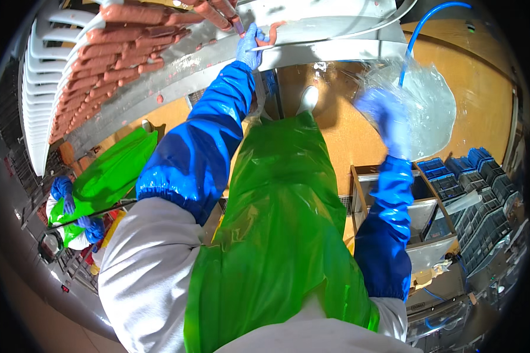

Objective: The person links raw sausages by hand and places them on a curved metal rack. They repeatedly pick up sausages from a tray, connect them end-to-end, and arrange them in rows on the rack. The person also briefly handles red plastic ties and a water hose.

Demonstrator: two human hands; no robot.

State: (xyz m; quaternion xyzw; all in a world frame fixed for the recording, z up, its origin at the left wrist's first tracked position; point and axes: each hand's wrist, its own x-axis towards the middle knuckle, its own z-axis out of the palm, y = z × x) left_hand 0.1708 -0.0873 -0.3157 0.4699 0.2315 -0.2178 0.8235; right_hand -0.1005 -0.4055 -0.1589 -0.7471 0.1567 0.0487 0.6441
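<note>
My left hand [249,47], in a thin light-blue glove, is closed at the end of a long white rod [335,40] over the metal table's edge. A short curved reddish sausage [273,33] lies against its fingers, and more sausage links [214,15] hang just above. My right hand [386,115], gloved too, is blurred by motion at the right, beside a crumpled sheet of clear plastic [428,112]; whether it grips anything cannot be told. Rows of reddish sausages [115,53] hang from white bars [48,66] at the upper left.
The metal table [181,84] carries small meat scraps. A blue hose [424,20] hangs at the upper right. An open metal frame cabinet [417,212] and stacked dark crates [477,212] stand at the right. A co-worker [77,220] in a green apron is at the left.
</note>
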